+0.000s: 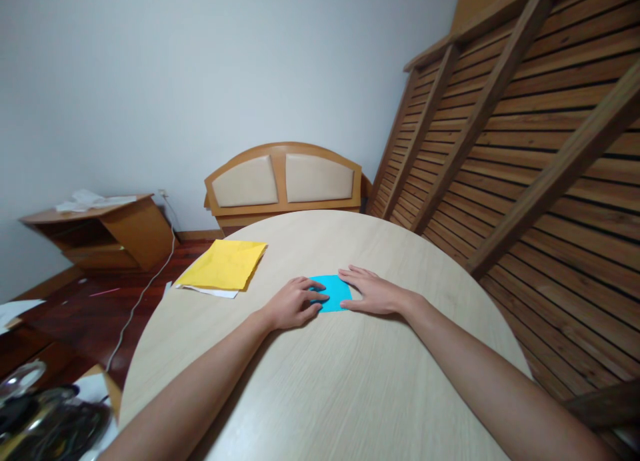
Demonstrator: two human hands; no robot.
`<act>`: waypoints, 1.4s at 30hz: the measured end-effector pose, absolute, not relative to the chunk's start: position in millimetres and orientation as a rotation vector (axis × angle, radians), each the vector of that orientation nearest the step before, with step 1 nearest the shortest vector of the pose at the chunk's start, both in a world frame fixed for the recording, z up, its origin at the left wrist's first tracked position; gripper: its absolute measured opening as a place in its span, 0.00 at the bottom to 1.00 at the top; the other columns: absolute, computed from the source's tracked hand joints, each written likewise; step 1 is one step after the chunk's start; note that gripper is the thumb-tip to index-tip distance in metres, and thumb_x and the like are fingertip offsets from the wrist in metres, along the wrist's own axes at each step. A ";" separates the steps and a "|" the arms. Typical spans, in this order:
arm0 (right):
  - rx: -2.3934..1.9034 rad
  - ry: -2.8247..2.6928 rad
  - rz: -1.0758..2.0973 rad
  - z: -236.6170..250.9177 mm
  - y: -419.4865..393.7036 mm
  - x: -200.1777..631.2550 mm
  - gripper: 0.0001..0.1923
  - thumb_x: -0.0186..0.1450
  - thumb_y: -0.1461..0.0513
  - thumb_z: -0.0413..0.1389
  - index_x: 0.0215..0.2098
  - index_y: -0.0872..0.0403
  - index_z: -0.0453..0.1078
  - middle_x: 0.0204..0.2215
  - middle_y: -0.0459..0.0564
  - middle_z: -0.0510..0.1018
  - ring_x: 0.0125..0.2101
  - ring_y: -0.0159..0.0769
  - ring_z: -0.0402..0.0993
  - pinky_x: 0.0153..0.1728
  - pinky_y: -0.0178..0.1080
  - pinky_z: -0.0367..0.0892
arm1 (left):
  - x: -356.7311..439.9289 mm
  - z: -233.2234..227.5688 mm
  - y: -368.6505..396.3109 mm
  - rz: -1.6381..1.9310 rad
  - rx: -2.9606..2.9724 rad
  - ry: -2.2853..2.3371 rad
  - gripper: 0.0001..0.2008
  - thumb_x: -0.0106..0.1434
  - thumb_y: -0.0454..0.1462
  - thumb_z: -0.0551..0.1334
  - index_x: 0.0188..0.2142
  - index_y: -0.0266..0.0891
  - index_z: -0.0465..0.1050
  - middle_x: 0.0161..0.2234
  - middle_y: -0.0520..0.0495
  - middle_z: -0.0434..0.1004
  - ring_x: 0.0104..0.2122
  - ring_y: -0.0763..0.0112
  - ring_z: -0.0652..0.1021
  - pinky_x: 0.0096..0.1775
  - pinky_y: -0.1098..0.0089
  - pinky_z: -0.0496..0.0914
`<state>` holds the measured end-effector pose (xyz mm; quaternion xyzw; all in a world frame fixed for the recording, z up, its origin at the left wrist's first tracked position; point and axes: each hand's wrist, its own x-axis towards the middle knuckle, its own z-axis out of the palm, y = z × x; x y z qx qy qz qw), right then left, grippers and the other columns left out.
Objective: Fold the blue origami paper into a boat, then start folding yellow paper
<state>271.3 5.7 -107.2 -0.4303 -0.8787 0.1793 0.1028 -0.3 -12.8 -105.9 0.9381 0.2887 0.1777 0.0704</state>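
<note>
A small blue paper [334,290] lies flat on the round pale wooden table [350,388]. My left hand [293,304] rests on its left edge, fingers curled and pressing down on the sheet. My right hand [374,292] lies flat with fingers spread along the paper's right edge, thumb touching the sheet. Both forearms stretch across the table toward it.
A stack of yellow paper [225,264] over a white sheet lies at the table's far left. Behind stand a wooden headboard [284,179], a slatted bed frame [525,134] leaning at the right, and a low wooden shelf [107,231] at the left. A white cable [145,291] crosses the floor.
</note>
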 end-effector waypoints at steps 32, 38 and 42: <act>-0.806 -2.622 0.403 -95.7 -6.4 253.3 0.21 0.61 0.67 0.52 0.52 0.50 0.73 0.51 0.50 0.78 0.52 0.42 0.73 0.55 0.45 0.64 | 3.4 -103.6 -16.4 0.515 2.766 0.832 0.23 0.63 0.46 0.62 0.55 0.38 0.70 0.58 0.38 0.71 0.58 0.55 0.71 0.61 0.56 0.62; -0.820 -2.614 0.390 -98.0 -3.7 257.0 0.19 0.62 0.63 0.55 0.52 0.50 0.74 0.51 0.51 0.78 0.52 0.43 0.72 0.55 0.45 0.64 | 2.7 -104.5 -15.9 0.518 2.783 0.854 0.20 0.66 0.45 0.59 0.55 0.41 0.71 0.56 0.40 0.73 0.56 0.55 0.72 0.59 0.54 0.64; -0.832 -2.617 0.389 -95.3 -4.1 257.8 0.19 0.63 0.58 0.57 0.52 0.50 0.74 0.50 0.52 0.78 0.51 0.44 0.73 0.55 0.45 0.64 | 2.4 -105.5 -15.5 0.519 2.780 0.860 0.19 0.67 0.45 0.58 0.54 0.41 0.71 0.57 0.40 0.72 0.56 0.56 0.72 0.58 0.55 0.64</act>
